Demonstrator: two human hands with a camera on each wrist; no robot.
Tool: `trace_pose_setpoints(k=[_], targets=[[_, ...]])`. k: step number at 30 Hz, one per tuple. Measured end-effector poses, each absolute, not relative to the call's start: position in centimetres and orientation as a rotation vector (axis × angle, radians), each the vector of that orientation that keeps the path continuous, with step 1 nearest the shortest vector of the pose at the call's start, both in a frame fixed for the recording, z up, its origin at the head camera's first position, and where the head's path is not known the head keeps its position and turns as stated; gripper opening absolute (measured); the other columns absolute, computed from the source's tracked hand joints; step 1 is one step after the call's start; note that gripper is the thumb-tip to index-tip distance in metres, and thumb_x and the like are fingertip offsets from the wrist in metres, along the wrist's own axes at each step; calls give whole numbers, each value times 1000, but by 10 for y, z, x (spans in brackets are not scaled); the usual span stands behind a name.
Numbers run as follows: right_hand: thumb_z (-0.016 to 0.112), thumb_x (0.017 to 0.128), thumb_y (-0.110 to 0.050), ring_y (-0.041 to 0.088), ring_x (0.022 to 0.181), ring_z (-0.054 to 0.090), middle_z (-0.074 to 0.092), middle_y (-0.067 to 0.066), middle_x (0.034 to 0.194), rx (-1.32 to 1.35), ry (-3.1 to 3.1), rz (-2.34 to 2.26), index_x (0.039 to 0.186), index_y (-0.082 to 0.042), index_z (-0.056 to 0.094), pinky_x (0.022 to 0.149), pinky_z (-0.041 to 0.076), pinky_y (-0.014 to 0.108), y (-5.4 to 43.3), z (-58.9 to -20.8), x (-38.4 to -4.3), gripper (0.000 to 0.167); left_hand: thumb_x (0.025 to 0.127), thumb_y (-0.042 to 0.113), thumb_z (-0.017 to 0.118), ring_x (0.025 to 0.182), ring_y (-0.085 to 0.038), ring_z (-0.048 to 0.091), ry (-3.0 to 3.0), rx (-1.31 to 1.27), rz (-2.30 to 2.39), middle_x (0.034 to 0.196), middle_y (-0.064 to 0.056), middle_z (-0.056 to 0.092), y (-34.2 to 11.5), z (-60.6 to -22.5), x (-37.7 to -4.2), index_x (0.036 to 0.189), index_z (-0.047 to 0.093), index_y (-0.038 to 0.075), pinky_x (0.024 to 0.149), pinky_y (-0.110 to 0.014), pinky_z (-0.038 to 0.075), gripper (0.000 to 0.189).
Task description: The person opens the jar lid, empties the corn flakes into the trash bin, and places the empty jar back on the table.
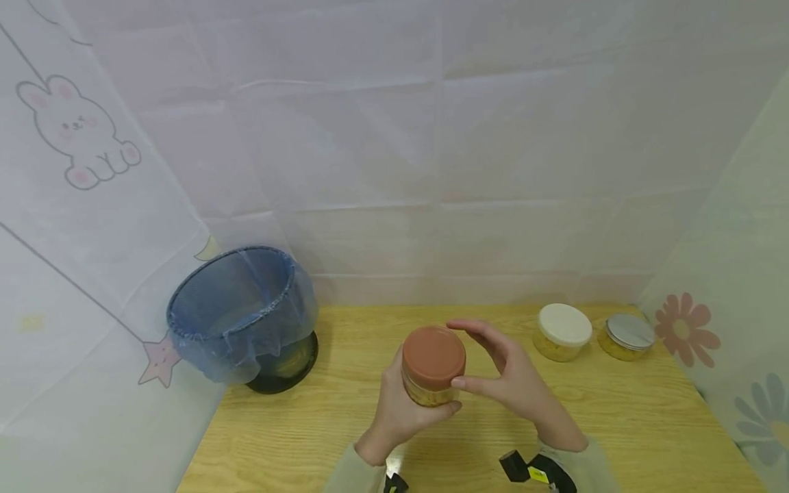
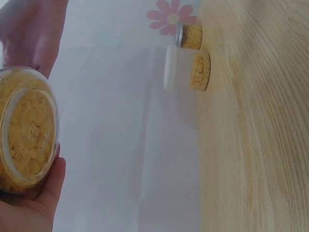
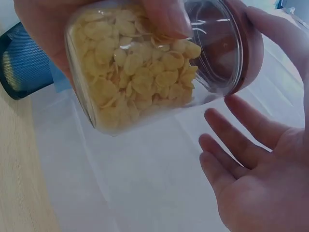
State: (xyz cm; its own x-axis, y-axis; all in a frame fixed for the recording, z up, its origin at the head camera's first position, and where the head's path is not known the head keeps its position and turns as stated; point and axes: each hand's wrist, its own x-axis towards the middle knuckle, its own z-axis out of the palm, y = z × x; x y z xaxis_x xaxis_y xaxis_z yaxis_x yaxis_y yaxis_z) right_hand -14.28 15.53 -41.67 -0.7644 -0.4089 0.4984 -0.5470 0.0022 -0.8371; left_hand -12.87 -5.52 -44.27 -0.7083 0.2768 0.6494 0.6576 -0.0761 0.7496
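A clear plastic jar [image 3: 135, 72] of yellow flakes, topped by a reddish-brown lid [image 1: 434, 357], is held above the table. My left hand [image 1: 403, 404] grips the jar's body, with the thumb along its near side. In the right wrist view the lid sits on the jar, and the flakes stop short of it. My right hand [image 1: 511, 376] has its thumb and index fingertip on the lid's rim, one on each side; its other fingers spread away from the jar. The jar's flat base [image 2: 30, 133] faces the left wrist camera.
A blue mesh bin [image 1: 231, 294], lined with a translucent bag, stands at the table's left rear. At the back right are a white-lidded jar [image 1: 562, 329] and a silver-lidded jar [image 1: 629, 334], both with yellow contents. Printed sheets hang behind the wooden table [image 1: 296, 445].
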Motion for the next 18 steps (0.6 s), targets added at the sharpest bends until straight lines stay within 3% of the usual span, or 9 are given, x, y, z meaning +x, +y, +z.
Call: trace_pose_setpoints(k=[5, 9, 14, 18], targets=[[75, 84, 12, 28, 137, 46, 55, 16, 141, 1104, -2121, 1900, 145, -2, 51, 115, 34, 32, 153, -418, -143, 68, 71, 4, 89, 109, -27, 65, -1902, -1003, -1859, 129, -8, 63, -55, -446, -130, 147, 47, 10, 93, -43, 54, 87], [79, 84, 5, 27, 132, 51, 57, 14, 140, 1076, -2099, 1975, 147, -3, 49, 111, 39, 32, 142, -420, -140, 70, 72, 7, 90, 109, -26, 65, -1898, -1013, -1851, 128, -8, 63, -52, -457, -133, 146, 48, 10, 91, -43, 55, 85], [87, 78, -3, 29, 120, 60, 60, 13, 136, 998, -2091, 2093, 148, -7, 49, 98, 51, 41, 129, -423, -137, 79, 74, 9, 90, 110, -26, 64, -1906, -1062, -1865, 129, -9, 62, -48, -470, -136, 147, 46, 10, 89, -42, 56, 85], [91, 72, -1, 30, 117, 61, 61, 12, 134, 974, -2118, 2081, 148, -10, 49, 94, 53, 44, 126, -424, -137, 87, 74, 5, 88, 111, -27, 64, -1902, -1074, -1876, 130, -10, 62, -47, -471, -134, 146, 45, 9, 89, -43, 57, 85]])
